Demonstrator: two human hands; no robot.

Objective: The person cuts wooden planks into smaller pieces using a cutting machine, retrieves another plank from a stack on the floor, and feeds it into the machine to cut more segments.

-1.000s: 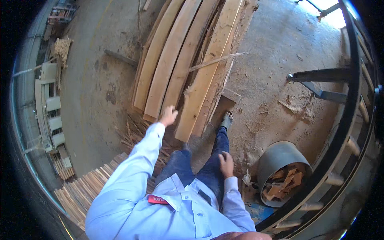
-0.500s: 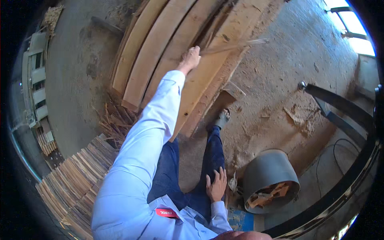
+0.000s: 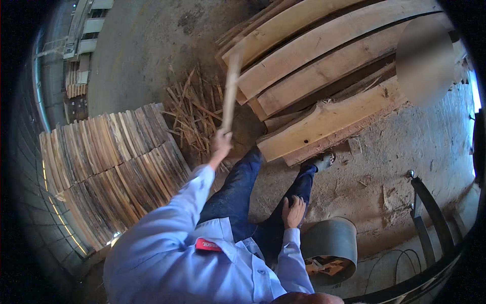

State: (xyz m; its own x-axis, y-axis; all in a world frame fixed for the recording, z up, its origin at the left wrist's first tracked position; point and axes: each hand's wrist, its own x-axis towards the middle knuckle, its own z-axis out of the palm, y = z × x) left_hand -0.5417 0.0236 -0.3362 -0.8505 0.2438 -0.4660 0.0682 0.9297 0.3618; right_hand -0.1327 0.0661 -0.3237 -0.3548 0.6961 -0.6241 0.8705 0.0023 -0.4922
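Fingers of your right hand (image 3: 293, 212) rest loosely spread on your right thigh (image 3: 272, 229); those of your left hand (image 3: 221, 144) close round the near end of a blurred wooden strip (image 3: 231, 91), extending toward twelve o'clock. Beyond, loose sticks (image 3: 195, 109) lie at eleven, planks (image 3: 329, 73) at two.

Dusty grey floor (image 3: 147, 55), black metal frame (image 3: 436, 218), bright light (image 3: 475, 93) at right
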